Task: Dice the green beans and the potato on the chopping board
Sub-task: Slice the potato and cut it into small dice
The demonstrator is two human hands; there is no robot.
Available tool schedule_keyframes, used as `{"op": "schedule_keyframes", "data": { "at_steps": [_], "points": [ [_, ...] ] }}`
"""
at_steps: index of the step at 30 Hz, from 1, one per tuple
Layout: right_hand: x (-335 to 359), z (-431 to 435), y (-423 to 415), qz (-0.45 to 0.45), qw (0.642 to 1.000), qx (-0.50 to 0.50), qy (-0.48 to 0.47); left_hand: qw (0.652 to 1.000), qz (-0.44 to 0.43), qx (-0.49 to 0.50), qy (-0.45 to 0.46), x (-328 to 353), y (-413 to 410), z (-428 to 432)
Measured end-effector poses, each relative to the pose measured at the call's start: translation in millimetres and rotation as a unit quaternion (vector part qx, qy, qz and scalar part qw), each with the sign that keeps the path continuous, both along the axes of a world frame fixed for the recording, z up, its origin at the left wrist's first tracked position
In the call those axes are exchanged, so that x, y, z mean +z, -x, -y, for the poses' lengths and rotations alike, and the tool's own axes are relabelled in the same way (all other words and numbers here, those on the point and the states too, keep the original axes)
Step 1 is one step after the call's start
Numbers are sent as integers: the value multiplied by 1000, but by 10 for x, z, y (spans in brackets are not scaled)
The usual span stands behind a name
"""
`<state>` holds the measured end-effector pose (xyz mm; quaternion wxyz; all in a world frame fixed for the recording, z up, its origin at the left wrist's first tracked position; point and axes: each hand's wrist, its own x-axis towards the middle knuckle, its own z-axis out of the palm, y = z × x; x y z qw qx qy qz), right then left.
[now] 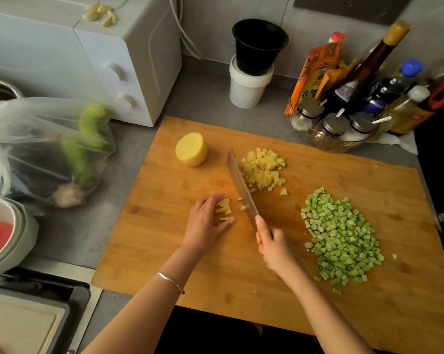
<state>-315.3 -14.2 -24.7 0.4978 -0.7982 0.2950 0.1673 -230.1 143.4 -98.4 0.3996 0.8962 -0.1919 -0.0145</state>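
A wooden chopping board (164, 251) lies on the grey counter. On its right sits a heap of diced green beans (341, 238). A pile of potato cubes (263, 171) lies near the board's middle, and a peeled potato half (191, 148) stands at the far left. My left hand (205, 221) rests on the board with its fingers pressed against a small bundle of potato strips (224, 209). My right hand (272, 245) grips the handle of a knife (241, 186), whose blade lies just right of the strips with its tip pointing away from me.
A white microwave (93, 60) stands at the back left, with a plastic bag of vegetables (49, 149) in front of it. Bottles and spice jars (356, 103) crowd the back right. A black cup in a white tub (251, 62) stands behind the board. Stacked bowls (8, 233) sit at the left.
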Motion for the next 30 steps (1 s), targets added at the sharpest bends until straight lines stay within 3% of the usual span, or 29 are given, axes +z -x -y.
{"op": "schedule_keyframes", "data": {
  "at_steps": [11,30],
  "points": [
    [121,-171,60,19,994,-35,-102,999,41,-12,7,37,38,-137],
    [126,-442,76,4,997,-45,-67,998,58,-1,26,-13,70,-244]
  ]
}}
